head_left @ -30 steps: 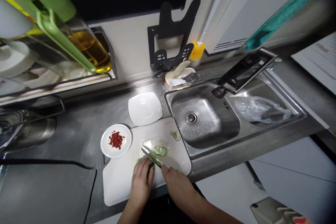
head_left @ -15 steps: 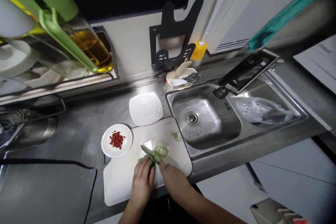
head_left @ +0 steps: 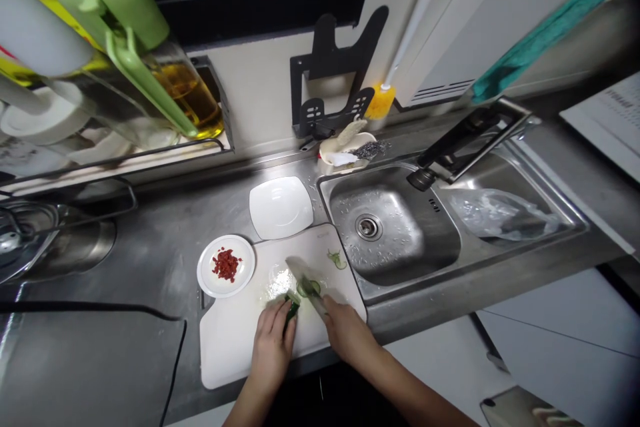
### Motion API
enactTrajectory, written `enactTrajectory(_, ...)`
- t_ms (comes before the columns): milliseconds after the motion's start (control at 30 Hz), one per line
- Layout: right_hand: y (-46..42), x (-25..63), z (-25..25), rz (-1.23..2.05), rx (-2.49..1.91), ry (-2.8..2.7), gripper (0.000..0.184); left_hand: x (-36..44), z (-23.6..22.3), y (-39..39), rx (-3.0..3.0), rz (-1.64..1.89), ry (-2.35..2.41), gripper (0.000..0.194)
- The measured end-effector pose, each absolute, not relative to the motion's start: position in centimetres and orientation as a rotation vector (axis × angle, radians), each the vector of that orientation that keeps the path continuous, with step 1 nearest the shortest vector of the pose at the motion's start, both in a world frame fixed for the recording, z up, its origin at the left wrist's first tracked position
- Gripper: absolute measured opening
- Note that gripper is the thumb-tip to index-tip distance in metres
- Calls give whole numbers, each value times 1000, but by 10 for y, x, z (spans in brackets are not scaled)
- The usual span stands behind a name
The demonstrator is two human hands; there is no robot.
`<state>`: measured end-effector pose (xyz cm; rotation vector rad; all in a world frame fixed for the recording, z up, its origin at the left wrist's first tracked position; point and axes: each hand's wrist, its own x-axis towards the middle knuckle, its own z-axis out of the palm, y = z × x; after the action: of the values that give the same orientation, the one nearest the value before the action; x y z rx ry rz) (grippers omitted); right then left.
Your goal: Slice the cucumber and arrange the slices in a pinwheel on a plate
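On the white cutting board (head_left: 230, 347), my left hand (head_left: 273, 340) is closed around a piece of cucumber (head_left: 293, 305), whose cut end points away from me. My right hand (head_left: 347, 328) grips a knife (head_left: 306, 280) by its handle. The blade, slightly blurred, is over a few cucumber slices (head_left: 311, 287) and partly hides them. It is apart from the cucumber piece. Thin green trimmings (head_left: 337, 259) lie near the board's far right corner.
A white plate of chopped red pieces (head_left: 226, 265) sits at the board's left edge, with a square white dish (head_left: 281, 208) behind. To the right is a steel sink (head_left: 390, 233) under a black faucet (head_left: 445, 147). Bottles (head_left: 185, 97) stand on the left shelf.
My right hand and the knife have moved to the right, off the cucumber piece and over the slices. My left hand keeps its hold. The view has shifted slightly.
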<state>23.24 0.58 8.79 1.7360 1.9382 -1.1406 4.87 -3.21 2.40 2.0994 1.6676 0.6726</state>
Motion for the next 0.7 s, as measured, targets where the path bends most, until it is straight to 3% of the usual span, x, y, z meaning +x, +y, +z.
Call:
enactTrajectory(300,-20,229,104,-882,1678,2019,52,48,23,-34,2079,649,1692,28)
enactTrajectory(700,-30,230,130,-887,1584,1971,50,48,24,-34,2130,666,1704,24)
